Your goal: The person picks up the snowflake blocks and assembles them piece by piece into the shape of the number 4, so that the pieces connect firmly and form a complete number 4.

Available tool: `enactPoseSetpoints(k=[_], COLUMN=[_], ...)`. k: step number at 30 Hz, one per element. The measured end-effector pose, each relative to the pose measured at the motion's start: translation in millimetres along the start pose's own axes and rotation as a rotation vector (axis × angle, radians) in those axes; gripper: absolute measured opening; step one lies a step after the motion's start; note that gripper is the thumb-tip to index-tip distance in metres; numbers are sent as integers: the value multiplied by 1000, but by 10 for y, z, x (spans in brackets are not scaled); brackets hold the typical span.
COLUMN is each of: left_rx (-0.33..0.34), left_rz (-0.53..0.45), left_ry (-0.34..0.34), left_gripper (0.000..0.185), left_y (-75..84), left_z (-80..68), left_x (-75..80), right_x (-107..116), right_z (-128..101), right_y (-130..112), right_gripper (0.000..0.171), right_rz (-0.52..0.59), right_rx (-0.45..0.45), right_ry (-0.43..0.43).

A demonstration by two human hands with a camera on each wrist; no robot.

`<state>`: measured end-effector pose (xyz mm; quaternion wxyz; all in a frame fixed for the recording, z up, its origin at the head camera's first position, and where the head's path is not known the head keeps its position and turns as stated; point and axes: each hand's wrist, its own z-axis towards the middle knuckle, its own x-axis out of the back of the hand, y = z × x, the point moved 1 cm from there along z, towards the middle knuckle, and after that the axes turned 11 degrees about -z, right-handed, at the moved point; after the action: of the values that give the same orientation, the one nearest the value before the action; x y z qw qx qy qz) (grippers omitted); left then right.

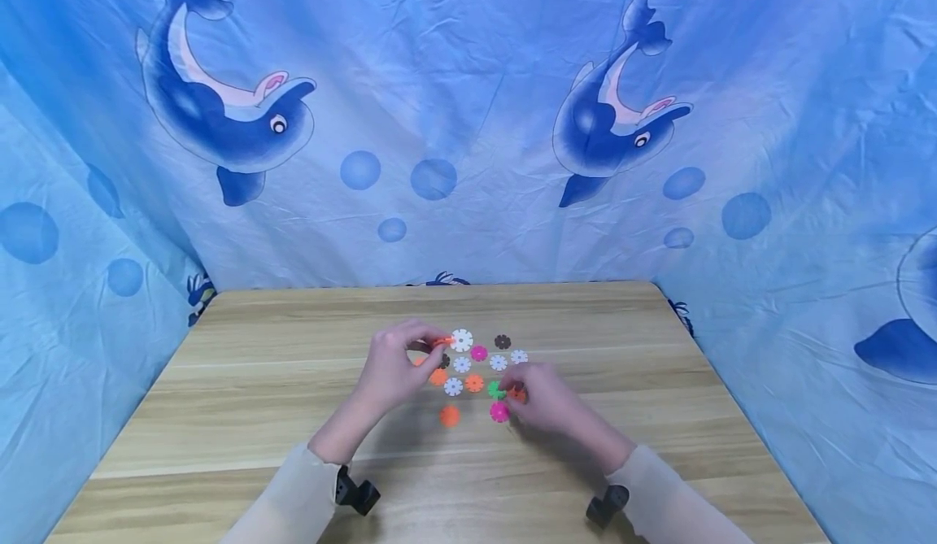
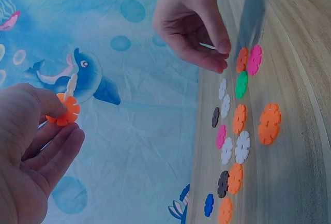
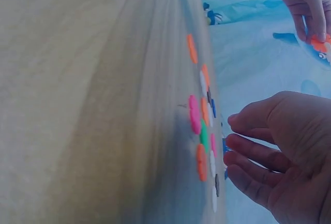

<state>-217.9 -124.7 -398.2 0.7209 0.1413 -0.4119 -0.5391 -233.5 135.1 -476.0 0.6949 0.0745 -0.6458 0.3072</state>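
Dolphin-print curtain (image 1: 468, 105), wood-grain table (image 1: 256, 381), coloured discs (image 1: 474, 383), left hand (image 1: 398, 365) pinching orange disc (image 2: 71, 109), right hand (image 1: 545, 398) loosely spread

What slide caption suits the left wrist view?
Left hand pinches an orange disc joined to a white disc; right hand empty.

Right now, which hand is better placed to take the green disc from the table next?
Probably the right hand: it holds nothing and is close to the green disc. The left hand is farther and pinches an orange disc, apparently joined to a white disc.
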Motion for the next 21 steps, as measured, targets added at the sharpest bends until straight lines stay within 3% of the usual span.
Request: enactPoseSetpoints(k=[6, 11, 21], left_rx=[-3, 9, 3], left_rz=[-4, -13, 21], left_ry=[-8, -19, -23], left_gripper=[14, 13, 9], left_y=[15, 18, 24], left_z=[-4, -12, -15], left_x=[-11, -31, -64], right_x=[-57, -95, -148], right_z=[-32, -58, -70], right_y=[-28, -52, -71], right_gripper=[15, 11, 13], right_rz=[-60, -44, -103], right_rx=[20, 36, 64], right_ry=[-39, -68, -58])
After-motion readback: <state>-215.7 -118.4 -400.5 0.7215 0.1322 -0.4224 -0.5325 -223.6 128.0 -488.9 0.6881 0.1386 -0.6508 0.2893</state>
